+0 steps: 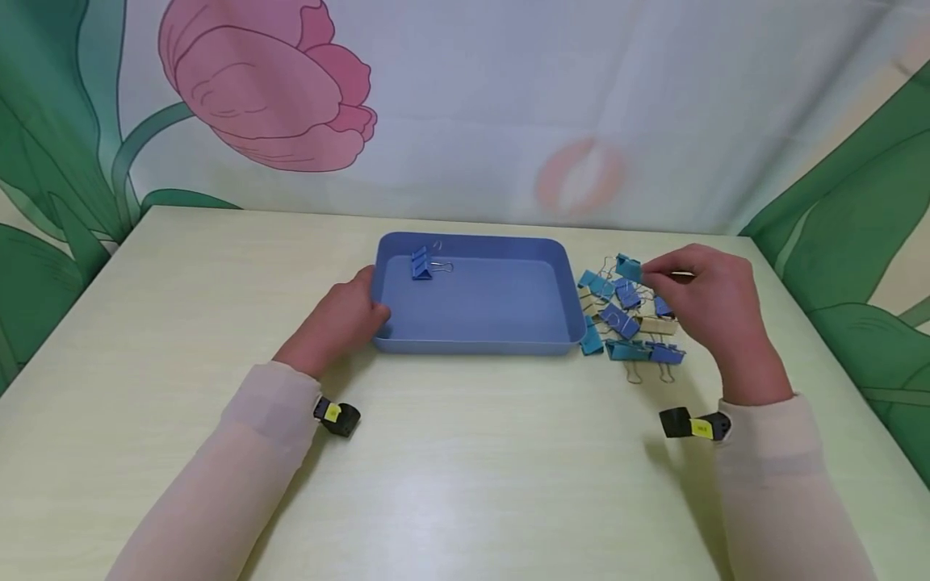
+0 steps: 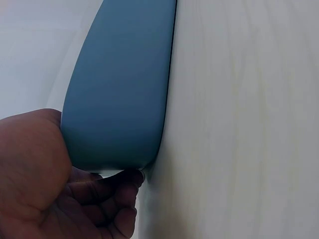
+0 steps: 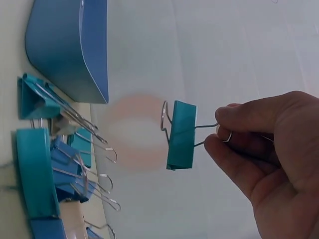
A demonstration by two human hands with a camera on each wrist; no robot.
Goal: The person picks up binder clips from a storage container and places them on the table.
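Note:
A teal binder clip [image 1: 628, 268] hangs between the thumb and fingertip of my right hand [image 1: 708, 298], pinched by one wire handle. In the right wrist view this clip [image 3: 182, 135] stands apart from the pile, its other handle pointing away from the hand. My left hand [image 1: 341, 319] grips the left wall of the blue tray [image 1: 487, 311], thumb over the rim and fingers outside low by the base. Inside the tray, toward its back left, rests a blue binder clip [image 1: 421, 265].
A loose pile of binder clips in teal, blue and cream lies right beside the tray, including a teal clip [image 1: 628, 350] and a cream clip [image 1: 657, 325] near its front. A patterned curtain [image 1: 465, 105] hangs behind the pale table [image 1: 465, 452].

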